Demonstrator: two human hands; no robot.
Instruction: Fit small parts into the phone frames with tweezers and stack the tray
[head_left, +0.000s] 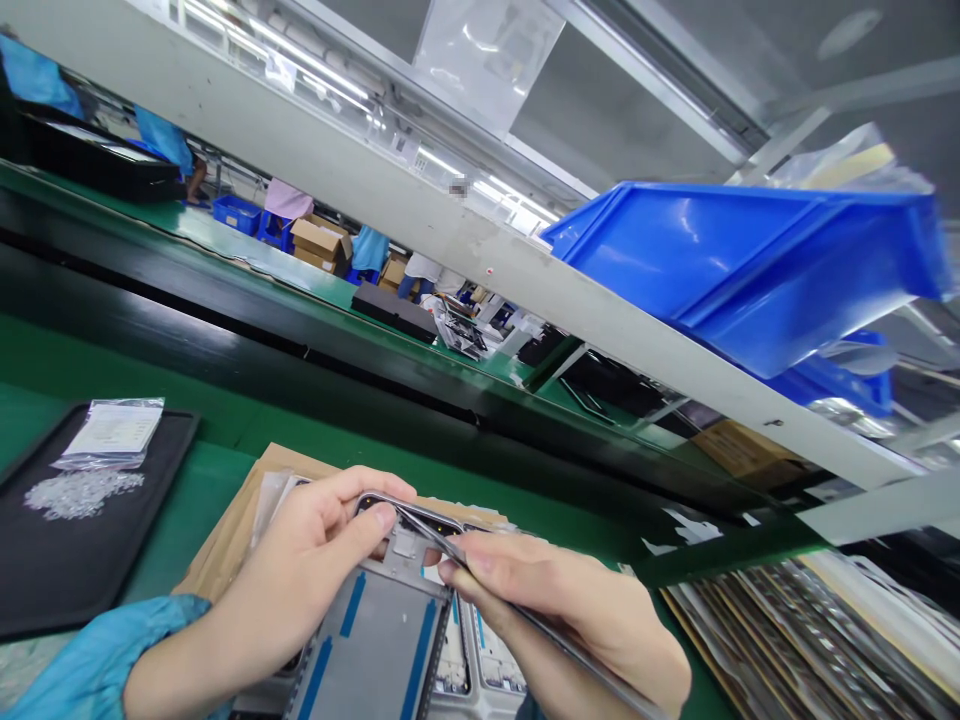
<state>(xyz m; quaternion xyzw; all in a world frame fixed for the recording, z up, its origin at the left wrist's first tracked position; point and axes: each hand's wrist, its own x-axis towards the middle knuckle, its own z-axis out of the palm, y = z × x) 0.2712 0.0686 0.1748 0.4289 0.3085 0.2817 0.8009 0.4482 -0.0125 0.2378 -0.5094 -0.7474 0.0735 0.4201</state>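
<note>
Pinched near its top corner by the left grip [322, 535], thumb on the face and forefinger over the rim: a phone frame [375, 655], tilted, low in the middle of the view, overlapping other frames [491, 662] above the green table [199, 490]. Closed in the right grip [562, 590]: slim metal tweezers [577, 652], slanting in toward the top edge. Perhaps touching the rim there, perhaps just short of it; too fine to tell.

Main risk, a skid: from so slanted an approach, liable to slide along the rim, scratching the metal or jabbing the left thumb beside the tip. Next, a twist: held at one end, apt to pivot under a sideways push and knock the frames below. Also vulnerable, the blue strips [417, 660], easily lifted by a stray point; and the loose clear bits [79, 494] on the black tray [75, 570], ready to scatter if bumped by the left sleeve [82, 665].
</note>
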